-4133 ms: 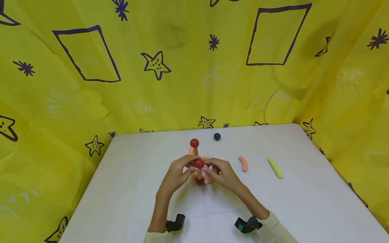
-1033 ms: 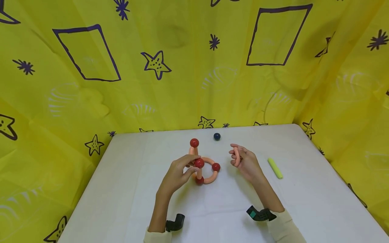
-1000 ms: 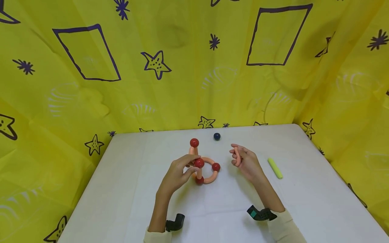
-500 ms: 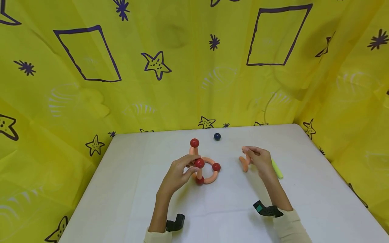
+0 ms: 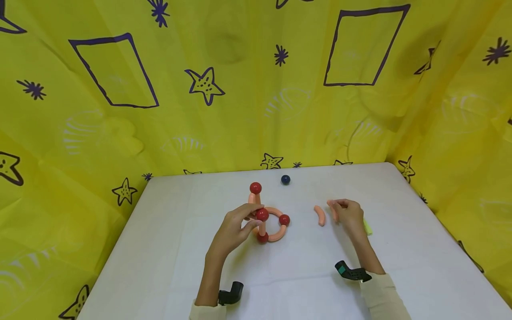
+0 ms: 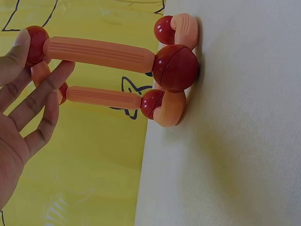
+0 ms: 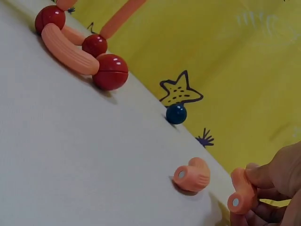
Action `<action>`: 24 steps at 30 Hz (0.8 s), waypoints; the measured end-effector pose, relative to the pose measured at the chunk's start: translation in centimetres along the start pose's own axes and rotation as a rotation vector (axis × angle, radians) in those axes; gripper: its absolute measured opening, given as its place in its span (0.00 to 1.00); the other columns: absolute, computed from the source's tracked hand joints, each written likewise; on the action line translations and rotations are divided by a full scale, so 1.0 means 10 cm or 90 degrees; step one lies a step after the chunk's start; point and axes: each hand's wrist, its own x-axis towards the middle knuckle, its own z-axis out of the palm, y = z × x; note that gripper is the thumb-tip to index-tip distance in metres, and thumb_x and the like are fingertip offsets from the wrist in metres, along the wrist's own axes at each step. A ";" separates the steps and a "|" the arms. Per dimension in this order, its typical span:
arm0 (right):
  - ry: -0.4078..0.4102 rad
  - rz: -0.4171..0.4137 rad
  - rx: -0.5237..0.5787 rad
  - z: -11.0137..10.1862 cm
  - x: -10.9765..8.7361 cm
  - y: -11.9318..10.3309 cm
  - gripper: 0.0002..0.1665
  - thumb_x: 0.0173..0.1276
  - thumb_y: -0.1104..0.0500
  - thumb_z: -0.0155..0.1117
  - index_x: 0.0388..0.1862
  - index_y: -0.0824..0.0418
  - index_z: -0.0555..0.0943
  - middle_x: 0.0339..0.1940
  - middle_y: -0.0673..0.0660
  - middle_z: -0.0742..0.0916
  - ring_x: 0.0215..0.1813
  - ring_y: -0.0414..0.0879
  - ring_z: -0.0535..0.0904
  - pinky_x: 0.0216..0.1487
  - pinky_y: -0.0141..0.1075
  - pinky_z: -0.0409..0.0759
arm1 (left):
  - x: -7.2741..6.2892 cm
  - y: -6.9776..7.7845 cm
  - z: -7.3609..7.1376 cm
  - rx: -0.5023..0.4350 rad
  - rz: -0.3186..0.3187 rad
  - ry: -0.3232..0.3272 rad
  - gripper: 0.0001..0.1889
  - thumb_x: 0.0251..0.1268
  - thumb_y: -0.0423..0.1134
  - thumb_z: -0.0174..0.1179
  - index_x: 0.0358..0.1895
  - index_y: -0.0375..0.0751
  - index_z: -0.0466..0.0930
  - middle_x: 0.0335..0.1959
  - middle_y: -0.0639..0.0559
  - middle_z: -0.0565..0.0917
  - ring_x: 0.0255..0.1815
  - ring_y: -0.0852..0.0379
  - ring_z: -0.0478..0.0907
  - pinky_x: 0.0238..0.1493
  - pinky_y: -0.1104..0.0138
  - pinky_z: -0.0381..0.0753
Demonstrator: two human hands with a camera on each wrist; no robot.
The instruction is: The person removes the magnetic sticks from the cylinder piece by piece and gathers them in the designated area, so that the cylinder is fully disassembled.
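Observation:
My left hand pinches a red ball at the top of a magnetic stick-and-ball structure. Below it, a straight orange rod runs to another red ball at the table. The structure's base is a ring of curved orange rods and red balls, with one ball at its right. Another red ball tops a second upright. Over the table to the right, my right hand holds a curved orange rod between thumb and fingers; its near end shows a metal tip.
A loose curved orange rod lies just left of my right hand. Behind that hand is a yellow-green rod, partly hidden. A dark blue ball sits near the white table's back edge. Yellow cloth with drawn stars hangs behind.
My right hand has left the structure and moved right, carrying the curved rod past the loose one, and is now lower than half a second ago. My left hand stays on the red ball.

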 end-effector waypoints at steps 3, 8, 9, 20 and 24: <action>0.027 -0.030 -0.027 0.05 0.00 0.06 0.18 0.72 0.55 0.57 0.47 0.69 0.83 0.39 0.64 0.86 0.33 0.45 0.77 0.27 0.31 0.73 | 0.00 0.00 0.01 0.000 -0.005 -0.005 0.20 0.61 0.39 0.65 0.57 0.40 0.78 0.46 0.52 0.84 0.42 0.60 0.82 0.46 0.69 0.82; 0.063 -0.090 -0.085 0.12 -0.01 0.12 0.14 0.72 0.61 0.55 0.43 0.69 0.84 0.37 0.66 0.87 0.35 0.52 0.80 0.29 0.34 0.72 | 0.00 -0.01 0.02 -0.003 -0.011 -0.006 0.20 0.61 0.38 0.65 0.57 0.40 0.79 0.47 0.52 0.84 0.42 0.60 0.81 0.46 0.69 0.82; 0.065 -0.097 -0.096 0.12 -0.01 0.13 0.14 0.72 0.61 0.55 0.43 0.69 0.84 0.38 0.66 0.87 0.36 0.53 0.80 0.31 0.35 0.71 | 0.00 -0.01 0.02 -0.003 -0.010 -0.004 0.21 0.60 0.38 0.66 0.57 0.40 0.79 0.47 0.52 0.84 0.42 0.60 0.81 0.46 0.69 0.82; -0.139 -0.079 -0.186 -0.14 -0.09 -0.05 0.21 0.70 0.53 0.60 0.47 0.72 0.79 0.41 0.68 0.84 0.38 0.54 0.79 0.34 0.40 0.75 | 0.02 0.00 0.01 -0.001 -0.012 -0.001 0.21 0.60 0.36 0.67 0.57 0.40 0.79 0.45 0.52 0.85 0.42 0.60 0.82 0.46 0.68 0.82; -0.203 -0.063 -0.238 -0.24 -0.14 -0.12 0.21 0.66 0.53 0.65 0.44 0.71 0.79 0.36 0.65 0.84 0.39 0.54 0.78 0.35 0.43 0.74 | 0.01 -0.01 0.01 -0.001 -0.012 -0.001 0.21 0.59 0.36 0.67 0.57 0.39 0.79 0.45 0.51 0.84 0.41 0.59 0.81 0.46 0.68 0.82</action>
